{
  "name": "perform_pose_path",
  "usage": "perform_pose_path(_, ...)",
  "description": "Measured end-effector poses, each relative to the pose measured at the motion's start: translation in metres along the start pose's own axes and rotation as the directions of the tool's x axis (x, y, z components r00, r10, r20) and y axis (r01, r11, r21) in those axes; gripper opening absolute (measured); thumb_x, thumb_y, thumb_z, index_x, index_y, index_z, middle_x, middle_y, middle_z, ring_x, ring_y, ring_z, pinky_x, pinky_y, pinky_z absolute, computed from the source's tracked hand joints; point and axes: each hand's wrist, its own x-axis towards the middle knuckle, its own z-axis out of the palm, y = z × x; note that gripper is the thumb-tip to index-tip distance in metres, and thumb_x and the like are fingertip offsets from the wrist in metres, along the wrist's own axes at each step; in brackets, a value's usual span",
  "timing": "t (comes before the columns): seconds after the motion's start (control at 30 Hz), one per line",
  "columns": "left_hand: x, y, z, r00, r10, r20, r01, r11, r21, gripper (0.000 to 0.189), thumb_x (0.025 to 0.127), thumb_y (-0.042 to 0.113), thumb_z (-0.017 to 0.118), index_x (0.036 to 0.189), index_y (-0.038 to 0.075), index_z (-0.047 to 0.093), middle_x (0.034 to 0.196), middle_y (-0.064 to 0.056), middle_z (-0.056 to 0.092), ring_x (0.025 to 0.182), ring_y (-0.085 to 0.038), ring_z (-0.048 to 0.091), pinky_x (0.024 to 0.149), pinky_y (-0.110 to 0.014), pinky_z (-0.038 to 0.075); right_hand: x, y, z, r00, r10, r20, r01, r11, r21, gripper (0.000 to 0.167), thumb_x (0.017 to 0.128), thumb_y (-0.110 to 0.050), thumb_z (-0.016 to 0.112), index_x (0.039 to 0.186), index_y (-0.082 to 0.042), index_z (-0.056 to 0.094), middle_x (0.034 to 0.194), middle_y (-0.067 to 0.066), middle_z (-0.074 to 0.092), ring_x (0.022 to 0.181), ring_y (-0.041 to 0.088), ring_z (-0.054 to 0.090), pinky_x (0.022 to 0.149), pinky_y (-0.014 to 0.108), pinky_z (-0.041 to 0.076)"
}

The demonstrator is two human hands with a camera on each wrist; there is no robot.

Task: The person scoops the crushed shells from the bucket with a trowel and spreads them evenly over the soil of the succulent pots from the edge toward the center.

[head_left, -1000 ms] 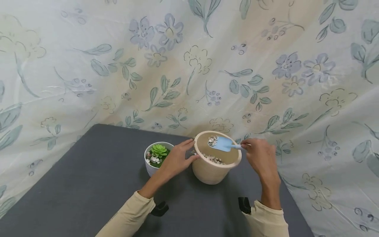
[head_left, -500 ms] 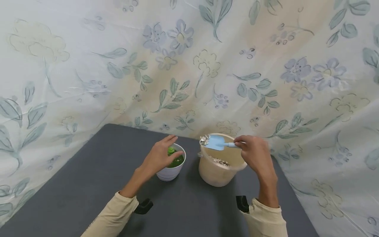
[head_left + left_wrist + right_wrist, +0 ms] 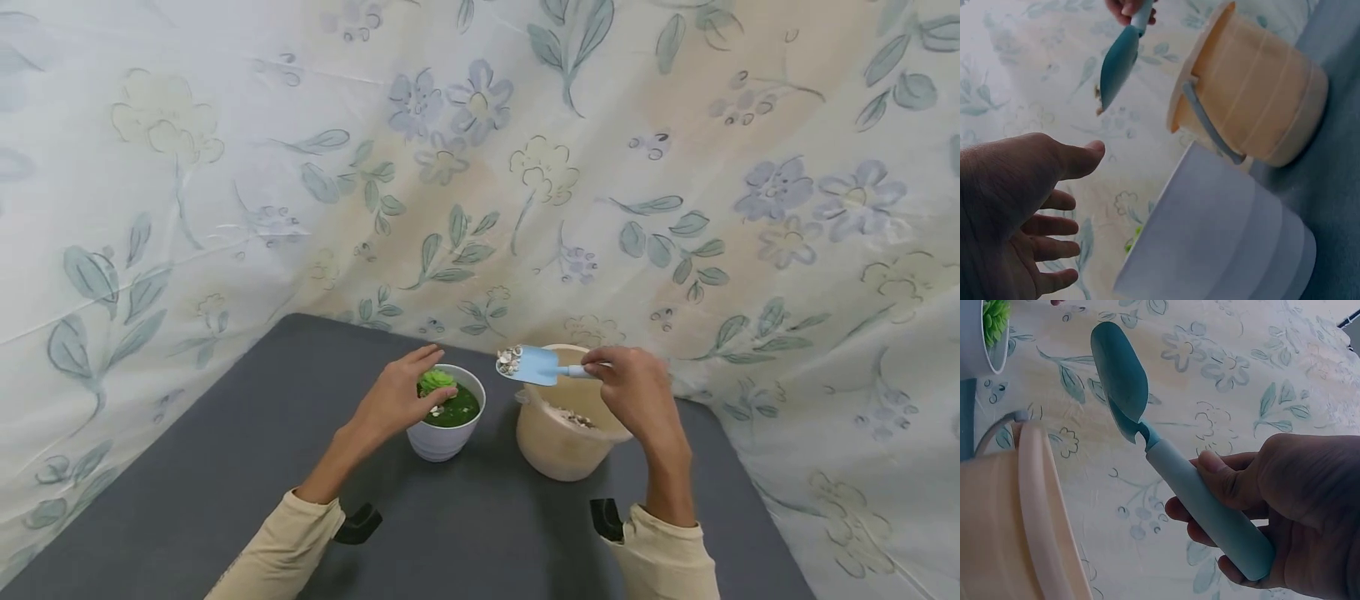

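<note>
A light blue hand trowel [image 3: 538,367] carries small pale pebbles [image 3: 509,360] on its tip, over the left rim of a cream bucket [image 3: 558,446]. My right hand [image 3: 636,387] grips its handle, fingers wrapped round it in the right wrist view. More pebbles [image 3: 573,417] lie inside the bucket. To the left stands a white pot [image 3: 438,439] with a green succulent [image 3: 435,382] and a mossy green top bearing a few white stones. Beside this pot's left rim is my left hand [image 3: 390,396], fingers extended and thumb apart; in the left wrist view it holds nothing.
Both pots stand on a dark grey tabletop [image 3: 300,433]. Directly behind it hangs a floral cloth [image 3: 465,183], which also runs along the sides. A grey bucket handle [image 3: 1210,122] hangs on the side facing the white pot.
My left hand has let go of the bucket rim and moved left to the white pot. The loaded trowel has moved left, from inside the bucket to past its rim. The view has shifted.
</note>
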Motion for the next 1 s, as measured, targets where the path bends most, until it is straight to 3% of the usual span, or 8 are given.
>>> perform_pose_path(0.27,-0.005,-0.015,-0.004,0.999,-0.022,0.025,0.021,0.999,0.028,0.073,0.096,0.039,0.076,0.153,0.001,0.051,0.160,-0.024,0.049,0.144,-0.046,0.051,0.111,-0.062,0.048,0.011,-0.013,0.021,0.999,-0.042,-0.005,0.042,0.998,0.035,0.012,0.092,0.000,0.074,0.099,-0.006,0.083,0.096,0.012,0.082,0.061,0.017,0.047,0.055,0.027,0.032)
perform_pose_path(0.43,-0.012,-0.028,-0.005,0.994,-0.068,0.087,0.066,0.997,0.025,0.083,0.095,0.044,0.076,0.159,0.002,0.043,0.163,-0.024,0.044,0.148,-0.047,0.046,0.114,-0.064,0.045,0.019,-0.023,0.043,0.995,-0.100,0.003,0.100,0.995,0.013,0.010,0.090,-0.001,0.077,0.096,-0.006,0.083,0.091,0.008,0.082,0.064,0.016,0.052,0.059,0.027,0.035)
perform_pose_path(0.63,-0.017,-0.039,0.000,0.980,-0.117,0.160,0.124,0.992,-0.036,0.099,0.091,0.050,0.079,0.163,0.001,0.032,0.169,-0.023,0.033,0.150,-0.045,0.043,0.116,-0.063,0.043,0.027,-0.039,0.067,0.992,-0.103,0.079,0.105,0.994,-0.024,0.011,0.090,-0.002,0.077,0.094,-0.011,0.083,0.092,0.004,0.082,0.079,0.021,0.068,0.079,0.045,0.045)
perform_pose_path(0.8,-0.018,-0.044,0.004,0.969,-0.154,0.192,0.169,0.983,-0.066,0.113,0.083,0.051,0.086,0.165,0.001,0.026,0.170,-0.020,0.032,0.152,-0.041,0.042,0.117,-0.060,0.043,0.032,-0.056,0.081,0.988,-0.108,0.114,0.112,0.993,-0.030,0.013,0.091,-0.005,0.077,0.099,-0.013,0.084,0.097,0.003,0.082,0.093,0.027,0.068,0.092,0.053,0.041)
perform_pose_path(1.0,-0.018,-0.045,0.005,0.963,-0.172,0.210,0.188,0.980,-0.059,0.119,0.080,0.051,0.089,0.166,0.001,0.023,0.164,-0.023,0.042,0.144,-0.042,0.052,0.109,-0.058,0.051,0.035,-0.075,0.090,0.977,-0.176,0.123,0.189,0.976,-0.104,0.009,0.092,-0.010,0.078,0.096,-0.014,0.084,0.094,0.003,0.081,0.090,0.026,0.064,0.085,0.050,0.041)
